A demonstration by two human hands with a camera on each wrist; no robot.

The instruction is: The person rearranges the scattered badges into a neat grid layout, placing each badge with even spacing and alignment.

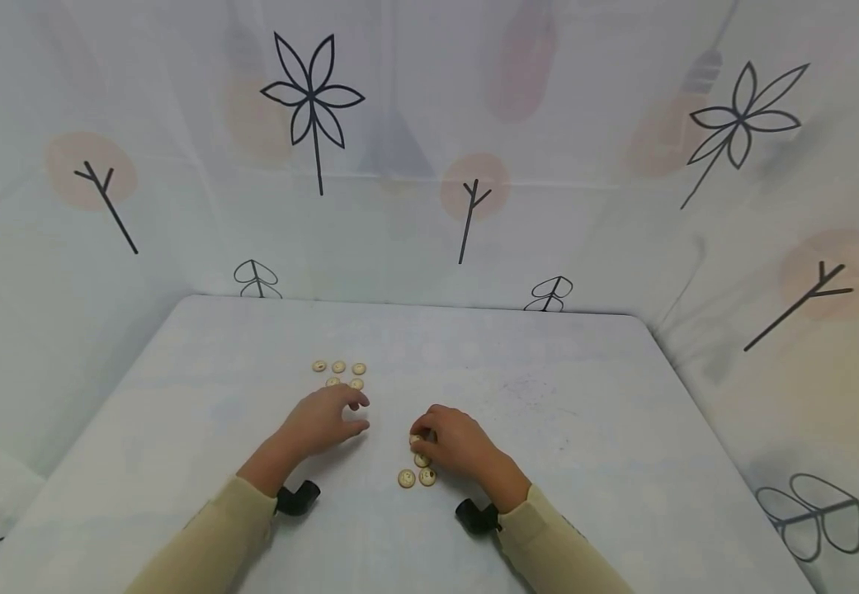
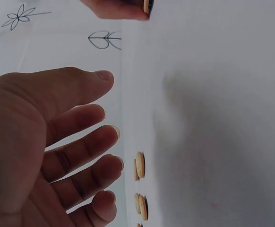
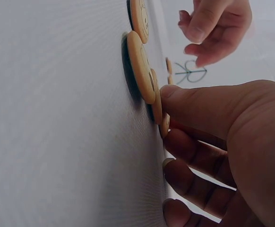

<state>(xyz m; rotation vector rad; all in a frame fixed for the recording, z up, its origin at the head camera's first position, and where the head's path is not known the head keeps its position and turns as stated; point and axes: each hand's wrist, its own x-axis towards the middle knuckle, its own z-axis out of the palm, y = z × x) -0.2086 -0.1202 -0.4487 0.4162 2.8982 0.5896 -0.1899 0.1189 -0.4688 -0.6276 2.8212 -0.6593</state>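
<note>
Small round pale wooden discs with dark drawn marks lie flat on the white table in two groups. My left hand (image 1: 323, 422) is over the near side of the far group, where a disc (image 1: 338, 366) sits in the back row. Its fingers are loosely bent and hold nothing, as the left wrist view shows. At the nearer group, my right hand (image 1: 455, 441) pinches a disc (image 3: 165, 126) between thumb and forefinger, low over the table. Just below those fingertips is another disc (image 1: 422, 459), with a pair of discs (image 1: 407, 478) nearer to me.
The white table (image 1: 585, 396) has rounded far corners. Behind it and at both sides hangs a pale cloth (image 1: 399, 223) printed with flowers and twigs. Black wrist cameras, the left camera (image 1: 299, 498) and right camera (image 1: 477, 517), sit below the wrists, close over the table.
</note>
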